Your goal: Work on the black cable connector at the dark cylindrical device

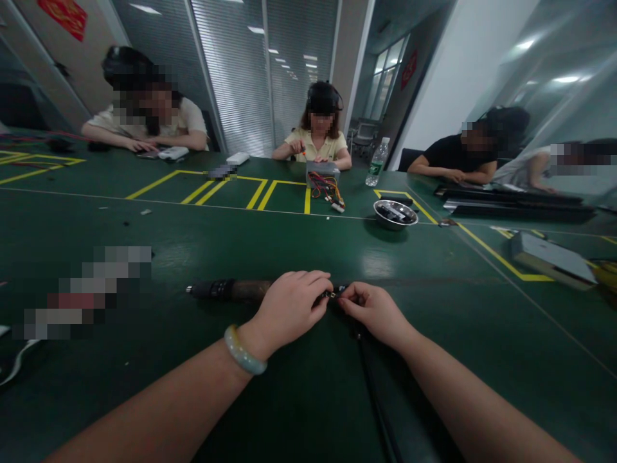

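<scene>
A long, dark cylindrical tool that looks like an electric screwdriver point(245, 290) lies across the green table, its metal tip to the left. My left hand point(296, 301), with a pale bangle at the wrist, is closed around the tool's rear end. Small brass-coloured parts point(330, 294) show at that end, between my two hands. My right hand point(369, 308) pinches with thumb and forefinger right beside them; what it grips is too small to make out. A black cable point(369, 366) runs from below my right hand toward the table's near edge.
A metal bowl point(395, 222) with dark parts stands ahead, near a water bottle point(377, 164). A grey box with wires point(322, 173) sits before a person opposite. Flat grey box point(552, 257) and black strips point(515, 202) lie right; a blurred-out object point(91, 292) lies left.
</scene>
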`<state>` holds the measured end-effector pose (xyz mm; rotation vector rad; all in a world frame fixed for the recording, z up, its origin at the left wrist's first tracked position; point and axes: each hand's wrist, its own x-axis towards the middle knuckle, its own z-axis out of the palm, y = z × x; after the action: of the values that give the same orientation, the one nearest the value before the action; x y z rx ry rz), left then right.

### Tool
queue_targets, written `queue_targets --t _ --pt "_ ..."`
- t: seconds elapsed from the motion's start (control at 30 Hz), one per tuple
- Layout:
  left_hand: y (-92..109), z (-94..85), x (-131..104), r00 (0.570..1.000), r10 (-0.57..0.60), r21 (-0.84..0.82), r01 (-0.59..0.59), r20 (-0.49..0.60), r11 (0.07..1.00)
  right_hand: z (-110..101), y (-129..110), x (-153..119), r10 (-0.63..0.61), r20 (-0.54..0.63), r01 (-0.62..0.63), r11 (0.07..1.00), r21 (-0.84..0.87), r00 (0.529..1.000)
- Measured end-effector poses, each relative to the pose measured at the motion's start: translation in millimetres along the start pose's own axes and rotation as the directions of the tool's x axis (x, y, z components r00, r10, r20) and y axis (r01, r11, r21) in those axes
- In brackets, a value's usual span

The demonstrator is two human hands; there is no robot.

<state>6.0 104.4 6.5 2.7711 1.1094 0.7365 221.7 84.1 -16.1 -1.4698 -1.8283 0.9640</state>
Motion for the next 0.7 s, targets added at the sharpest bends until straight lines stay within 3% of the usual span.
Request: queue_targets --t 0.7 --pt "0.6 -0.3 0.2 1.000 -0.001 -0.014 0.001 -0.012 1.000 0.5 -0.5 0.4 -0.007 -0.002 0.007 0.999 -0.038 1.000"
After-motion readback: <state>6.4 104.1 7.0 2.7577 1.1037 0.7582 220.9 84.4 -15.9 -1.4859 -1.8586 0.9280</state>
